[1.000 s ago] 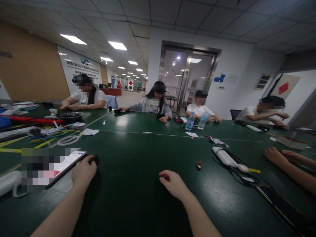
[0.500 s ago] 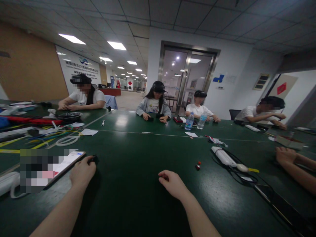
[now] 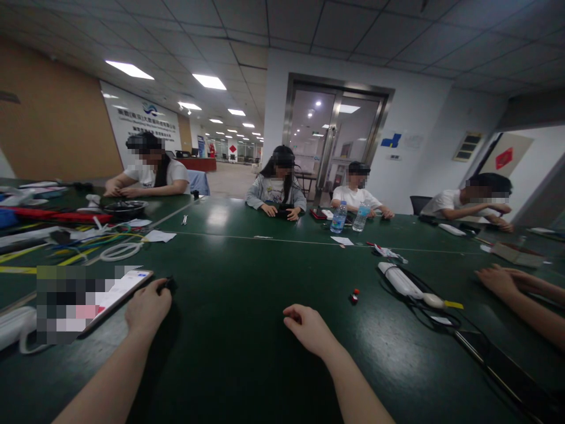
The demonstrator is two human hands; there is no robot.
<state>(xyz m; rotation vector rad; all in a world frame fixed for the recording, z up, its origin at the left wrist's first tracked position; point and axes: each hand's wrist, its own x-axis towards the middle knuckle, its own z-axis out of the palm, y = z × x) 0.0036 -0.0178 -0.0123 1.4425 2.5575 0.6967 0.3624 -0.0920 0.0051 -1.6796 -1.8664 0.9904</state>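
My left hand (image 3: 149,305) lies on the dark green table (image 3: 229,330), its fingers closed on a small black object (image 3: 168,286) that is partly hidden. I cannot make out what kind of object it is. Just left of that hand is a phone (image 3: 115,301) with its screen lit. My right hand (image 3: 309,330) rests on the table with fingers loosely curled in, and nothing shows in them. A small red and white item (image 3: 354,296) lies to the right of it, apart from the hand.
A white power strip (image 3: 399,280) with black cable lies at the right, near another person's hands (image 3: 501,281). Cables and a coiled white tube (image 3: 120,252) crowd the left side. Two water bottles (image 3: 339,218) stand farther back, where several people sit.
My hands have not moved. At the right, the other person's hands have shifted left. The person across the table has brought their hands together around a dark object.
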